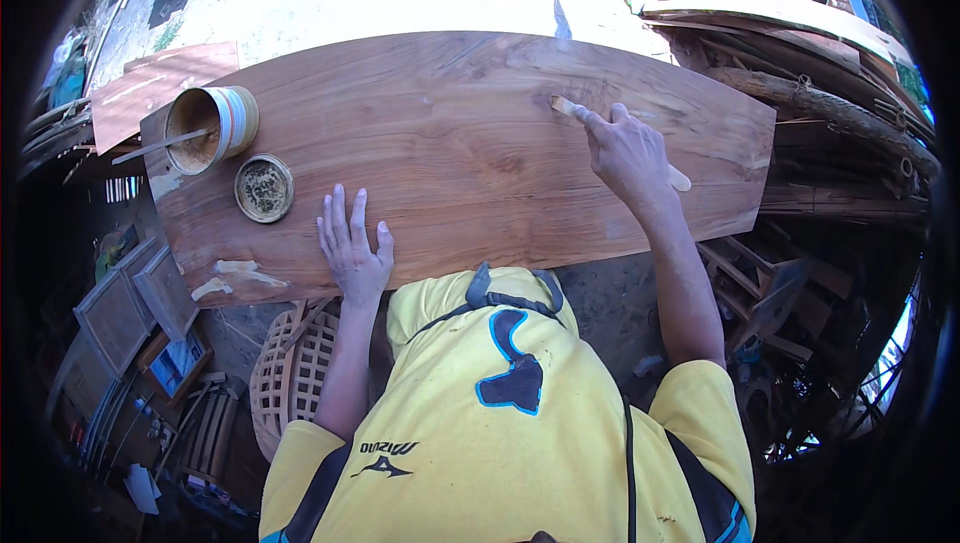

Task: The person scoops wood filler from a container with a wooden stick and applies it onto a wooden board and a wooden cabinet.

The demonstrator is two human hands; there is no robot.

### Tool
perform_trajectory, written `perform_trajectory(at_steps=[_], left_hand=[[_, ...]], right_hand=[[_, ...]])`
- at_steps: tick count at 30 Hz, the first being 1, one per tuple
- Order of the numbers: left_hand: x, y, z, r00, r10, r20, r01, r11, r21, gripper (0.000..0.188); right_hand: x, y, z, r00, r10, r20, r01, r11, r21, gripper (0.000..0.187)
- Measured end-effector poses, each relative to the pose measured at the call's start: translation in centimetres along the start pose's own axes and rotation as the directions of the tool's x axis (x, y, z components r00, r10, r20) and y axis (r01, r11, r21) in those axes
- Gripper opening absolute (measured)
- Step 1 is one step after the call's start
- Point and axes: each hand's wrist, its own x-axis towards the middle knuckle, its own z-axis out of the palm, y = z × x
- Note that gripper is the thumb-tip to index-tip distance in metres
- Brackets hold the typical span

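Head | slim, flat, pale scraper (pixel 566 106): tip at right half of broad brown wooden board (pixel 450 153) | right hand (pixel 632 155): gripping scraper | left hand (pixel 354 255): fingers spread, board's near edge | striped round tub (pixel 238 121), round stained lid (pixel 264 189): board's left

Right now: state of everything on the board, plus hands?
Left hand: open, resting on board
Right hand: grip closed on spatula
Spatula: held, tip at board
Tub: open
Stick: in tub, jutting over rim
Round lid or tin: lying near tub
Board: pale smears, near-left corner
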Motion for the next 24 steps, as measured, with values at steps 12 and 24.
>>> perform_trajectory(at_steps=[12,24], left_hand=[[0.3,0.7,0.1,0.999,0.037,0.012,-0.037,0.998,0.042,0.062],[0.3,0.3,0.3,0.999,0.052,0.014,-0.053,0.996,0.077,0.062]], right_hand=[[2.9,-10.4,1.0,0.988,-0.152,-0.036,0.155,0.942,0.298,0.055],[-1.0,0.3,1.1,0.997,0.048,0.058,-0.058,0.977,0.205,0.049]])
